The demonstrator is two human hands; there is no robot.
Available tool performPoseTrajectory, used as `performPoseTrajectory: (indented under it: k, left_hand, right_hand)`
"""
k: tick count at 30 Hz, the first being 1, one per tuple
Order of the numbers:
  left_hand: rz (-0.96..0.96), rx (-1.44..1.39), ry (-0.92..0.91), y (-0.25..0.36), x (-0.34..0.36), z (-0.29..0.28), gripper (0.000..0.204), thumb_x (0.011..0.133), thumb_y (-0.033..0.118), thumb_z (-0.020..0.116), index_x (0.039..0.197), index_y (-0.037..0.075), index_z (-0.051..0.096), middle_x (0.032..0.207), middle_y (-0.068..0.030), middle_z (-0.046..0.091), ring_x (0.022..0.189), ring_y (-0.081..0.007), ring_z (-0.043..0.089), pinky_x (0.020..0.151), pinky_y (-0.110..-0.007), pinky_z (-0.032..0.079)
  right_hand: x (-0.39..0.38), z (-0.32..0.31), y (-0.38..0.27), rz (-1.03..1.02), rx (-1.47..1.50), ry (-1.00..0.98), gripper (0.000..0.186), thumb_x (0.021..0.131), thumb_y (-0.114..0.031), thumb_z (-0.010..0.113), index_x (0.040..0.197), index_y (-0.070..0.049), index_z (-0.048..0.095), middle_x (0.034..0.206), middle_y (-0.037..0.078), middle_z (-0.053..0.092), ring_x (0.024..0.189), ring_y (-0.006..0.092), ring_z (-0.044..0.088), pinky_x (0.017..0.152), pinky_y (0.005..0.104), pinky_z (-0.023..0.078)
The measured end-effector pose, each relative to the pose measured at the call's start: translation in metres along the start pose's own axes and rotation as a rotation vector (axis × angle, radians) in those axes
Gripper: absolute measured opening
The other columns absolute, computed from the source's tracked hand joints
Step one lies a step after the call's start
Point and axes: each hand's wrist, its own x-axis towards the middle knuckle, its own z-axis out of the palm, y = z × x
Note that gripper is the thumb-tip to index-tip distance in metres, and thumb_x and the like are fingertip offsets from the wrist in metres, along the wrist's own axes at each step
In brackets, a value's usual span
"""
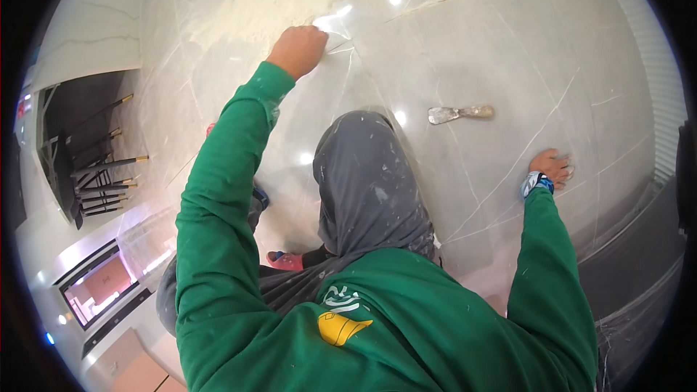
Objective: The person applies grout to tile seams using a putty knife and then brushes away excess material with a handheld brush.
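My left hand point(298, 51), its arm stretched forward, is closed in a fist at the glossy grey marble-look tile floor point(501, 51). Whatever its fingers hold, if anything, is hidden. Pale dust point(268, 0) is spread over the tiles just beyond this hand. Off to the right, my right hand point(549, 167) rests on the floor with its fingers spread and nothing in it. Between the two hands, nearer the right one, lies a worn putty knife point(461, 113) with a smeared blade, untouched.
My bent knee point(370, 174) in dusty grey trousers rises between my arms. Black chairs point(105, 167) lean by a white marble-look counter point(87, 36) at the left, with a lit screen point(98, 283) below them. A ribbed pale surface point(661, 65) borders the right side.
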Motion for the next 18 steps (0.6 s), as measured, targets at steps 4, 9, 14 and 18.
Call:
performPoseTrajectory:
  k: [4,9,14,18]
  left_hand:
    - [-0.002,-0.145,0.052,0.015,0.040,-0.005,0.018,0.085,0.007,0.060,0.097,0.005,0.073,0.093,-0.0173,0.071,0.088,-0.0344,0.069,0.078,-0.043,0.056]
    - [-0.141,-0.470,0.166,-0.013,0.043,-0.019,0.020,0.091,0.011,0.059,0.106,0.005,0.072,0.096,-0.0198,0.071,0.089,-0.0358,0.068,0.079,-0.042,0.053]
    - [-0.201,-0.668,0.084,-0.011,-0.001,-0.026,0.018,0.092,0.011,0.062,0.106,0.004,0.071,0.093,-0.0200,0.071,0.085,-0.0351,0.067,0.080,-0.039,0.052]
    - [-0.116,-0.746,0.003,0.006,-0.006,0.006,0.018,0.091,0.009,0.063,0.106,0.005,0.072,0.092,-0.0204,0.071,0.084,-0.0362,0.067,0.080,-0.041,0.052]
  right_hand:
    - [-0.001,-0.002,0.001,0.001,0.026,-0.018,0.067,0.094,-0.050,0.045,0.149,-0.011,0.042,0.156,0.019,0.036,0.148,0.0355,0.026,0.115,0.0599,0.022]
    - [-0.002,-0.010,-0.004,-0.015,-0.010,-0.027,0.065,0.094,-0.049,0.046,0.146,-0.010,0.045,0.155,0.019,0.038,0.148,0.0347,0.028,0.113,0.0583,0.025]
    - [0.000,-0.012,-0.002,-0.022,-0.003,-0.043,0.066,0.094,-0.049,0.046,0.148,-0.011,0.043,0.156,0.019,0.037,0.148,0.0355,0.027,0.114,0.0590,0.023]
    - [0.002,-0.005,0.005,-0.006,0.014,-0.043,0.066,0.095,-0.049,0.044,0.149,-0.012,0.040,0.156,0.020,0.035,0.149,0.0364,0.025,0.116,0.0609,0.019]
